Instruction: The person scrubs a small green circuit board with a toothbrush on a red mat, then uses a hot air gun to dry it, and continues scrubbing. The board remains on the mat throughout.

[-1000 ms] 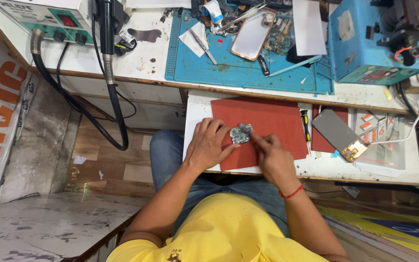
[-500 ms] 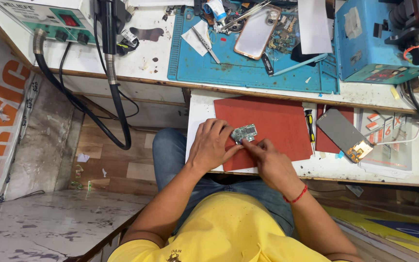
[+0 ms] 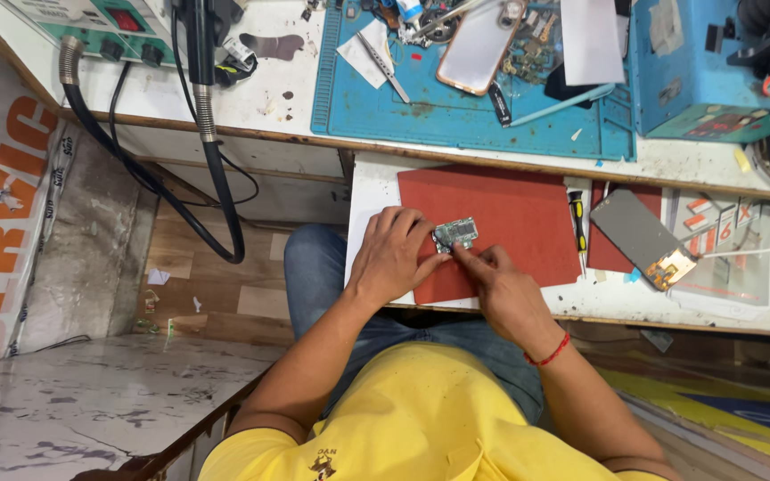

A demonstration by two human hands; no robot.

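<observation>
**Both hands on a small circuit board at the red mat**

Now the left hand point(image 3: 391, 258) lies palm down on the red mat point(image 3: 510, 209), its fingers curled loosely and its fingertips touching the left edge of a small circuit board point(image 3: 455, 234). The right hand point(image 3: 503, 287) comes in from below and to the right, fingers pinched narrow, with the fingertips pressed against the board's lower right edge. So the board sits flat on the mat near its left side, caught between the two hands. Whether the right hand holds a fine tool cannot be told. A red thread bracelet point(image 3: 548, 353) circles the right wrist.

Just beside the mat's right edge lies a small screwdriver point(image 3: 577, 216) with a yellow and black handle, and past it a phone screen panel point(image 3: 642, 235) with an orange flex end. Above, on the upper bench, a blue work mat point(image 3: 456, 116) carries a phone point(image 3: 477, 40) lying flat, tweezers point(image 3: 383, 61) and loose parts. A blue machine point(image 3: 697, 71) stands at the right, and a black hose point(image 3: 216, 178) hangs down at the left.
</observation>
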